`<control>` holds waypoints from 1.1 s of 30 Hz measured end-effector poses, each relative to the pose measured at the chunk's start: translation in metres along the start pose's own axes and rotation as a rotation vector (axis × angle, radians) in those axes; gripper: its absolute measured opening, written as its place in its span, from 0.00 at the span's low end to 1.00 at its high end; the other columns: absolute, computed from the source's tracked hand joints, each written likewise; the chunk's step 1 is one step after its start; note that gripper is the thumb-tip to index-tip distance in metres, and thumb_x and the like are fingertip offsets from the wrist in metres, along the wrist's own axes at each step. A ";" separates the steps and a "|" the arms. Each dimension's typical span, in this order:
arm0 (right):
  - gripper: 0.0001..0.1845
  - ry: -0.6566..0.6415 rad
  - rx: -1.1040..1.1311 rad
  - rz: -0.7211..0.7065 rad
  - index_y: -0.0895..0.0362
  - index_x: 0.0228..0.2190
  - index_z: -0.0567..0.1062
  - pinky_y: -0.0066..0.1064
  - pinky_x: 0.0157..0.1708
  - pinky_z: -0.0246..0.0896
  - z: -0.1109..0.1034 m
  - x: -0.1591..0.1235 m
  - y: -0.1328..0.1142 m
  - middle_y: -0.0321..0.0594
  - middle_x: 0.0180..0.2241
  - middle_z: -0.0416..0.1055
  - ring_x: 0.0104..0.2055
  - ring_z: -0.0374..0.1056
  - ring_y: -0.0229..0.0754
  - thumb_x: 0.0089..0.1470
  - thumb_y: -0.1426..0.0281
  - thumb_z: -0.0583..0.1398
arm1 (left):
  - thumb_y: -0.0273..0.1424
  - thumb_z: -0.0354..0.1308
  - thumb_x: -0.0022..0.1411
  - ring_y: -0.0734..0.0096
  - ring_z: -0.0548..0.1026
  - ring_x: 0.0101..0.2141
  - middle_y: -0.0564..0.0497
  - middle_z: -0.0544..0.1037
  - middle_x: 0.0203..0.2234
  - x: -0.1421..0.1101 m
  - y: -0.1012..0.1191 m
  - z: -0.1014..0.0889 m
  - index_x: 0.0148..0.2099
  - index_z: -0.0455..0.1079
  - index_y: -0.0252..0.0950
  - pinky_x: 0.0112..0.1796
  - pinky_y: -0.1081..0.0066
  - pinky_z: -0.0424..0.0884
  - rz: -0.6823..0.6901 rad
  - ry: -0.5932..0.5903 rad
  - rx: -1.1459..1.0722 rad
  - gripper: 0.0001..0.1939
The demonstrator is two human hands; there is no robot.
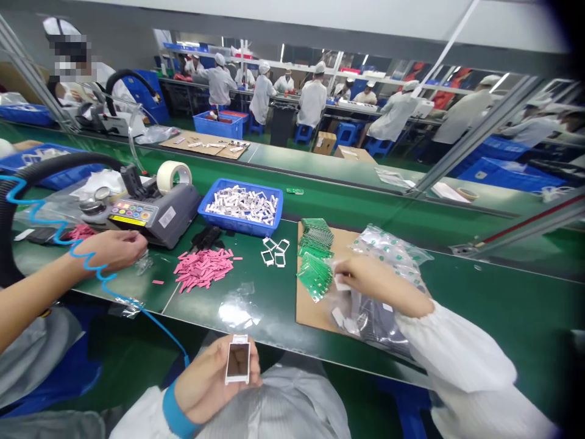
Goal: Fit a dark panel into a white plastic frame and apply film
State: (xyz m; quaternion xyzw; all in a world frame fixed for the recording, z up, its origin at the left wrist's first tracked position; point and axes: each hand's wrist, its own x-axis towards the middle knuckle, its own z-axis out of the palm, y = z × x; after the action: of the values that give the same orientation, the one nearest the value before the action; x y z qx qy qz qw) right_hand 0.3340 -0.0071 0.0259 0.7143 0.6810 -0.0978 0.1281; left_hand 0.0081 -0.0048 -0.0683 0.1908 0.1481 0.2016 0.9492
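My left hand point(205, 387) is below the bench edge, holding a small white-framed display panel point(237, 360) upright by its sides. My right hand point(365, 281) pinches a small white piece point(340, 283) over a clear plastic bag point(388, 256) with green-printed contents. Stacks of green circuit strips point(315, 277) lie on a cardboard sheet point(315, 320) just left of that hand. Pink foam strips point(203, 268) and several white frames point(274, 252) lie further left on the green bench. A co-worker's hand point(109, 251), with a blue coiled cord at the wrist, rests beside them.
A blue tray point(219, 190) of white parts and a grey tape dispenser point(155, 216) with a tape roll point(173, 177) stand on the bench. Beyond lies a parallel bench; people in white coats and caps work at further benches.
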 end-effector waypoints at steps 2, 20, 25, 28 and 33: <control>0.16 0.162 0.145 0.014 0.56 0.40 0.76 0.30 0.35 0.62 -0.008 -0.006 -0.016 0.41 0.35 0.76 0.35 0.70 0.41 0.58 0.71 0.50 | 0.44 0.60 0.56 0.65 0.77 0.39 0.44 0.79 0.37 0.002 0.003 0.003 0.39 0.75 0.33 0.46 0.64 0.69 0.011 -0.013 -0.028 0.19; 0.10 0.852 0.953 -0.498 0.50 0.37 0.76 0.30 0.35 0.67 0.030 -0.006 -0.160 0.33 0.33 0.78 0.34 0.72 0.37 0.54 0.75 0.60 | 0.46 0.68 0.42 0.65 0.72 0.41 0.47 0.72 0.35 0.004 0.024 0.035 0.31 0.79 0.38 0.52 0.67 0.65 0.303 0.101 0.199 0.18; 0.13 0.992 0.866 -0.416 0.47 0.39 0.74 0.43 0.46 0.61 0.050 -0.008 -0.171 0.33 0.36 0.78 0.36 0.74 0.42 0.53 0.76 0.59 | 0.50 0.66 0.42 0.63 0.71 0.37 0.45 0.71 0.41 0.002 0.028 0.037 0.32 0.79 0.40 0.45 0.63 0.67 0.328 0.131 0.322 0.21; 0.11 1.003 0.918 -0.393 0.48 0.36 0.74 0.42 0.46 0.61 0.054 -0.005 -0.177 0.32 0.35 0.78 0.35 0.73 0.41 0.53 0.76 0.60 | 0.50 0.66 0.42 0.63 0.71 0.38 0.48 0.71 0.41 0.000 0.028 0.035 0.32 0.79 0.39 0.43 0.63 0.66 0.338 0.175 0.336 0.21; 0.08 1.015 0.933 -0.407 0.50 0.31 0.73 0.40 0.44 0.61 0.050 0.005 -0.188 0.35 0.34 0.77 0.35 0.73 0.42 0.52 0.76 0.60 | 0.47 0.69 0.40 0.74 0.69 0.31 0.47 0.71 0.33 0.002 0.026 0.028 0.31 0.78 0.30 0.34 0.74 0.66 0.424 0.159 0.202 0.24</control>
State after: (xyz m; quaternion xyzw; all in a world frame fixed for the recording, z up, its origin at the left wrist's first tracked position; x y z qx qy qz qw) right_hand 0.1482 -0.0109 -0.0326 0.5109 0.6635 -0.0562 -0.5436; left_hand 0.0107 0.0098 -0.0332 0.2951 0.1983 0.3948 0.8472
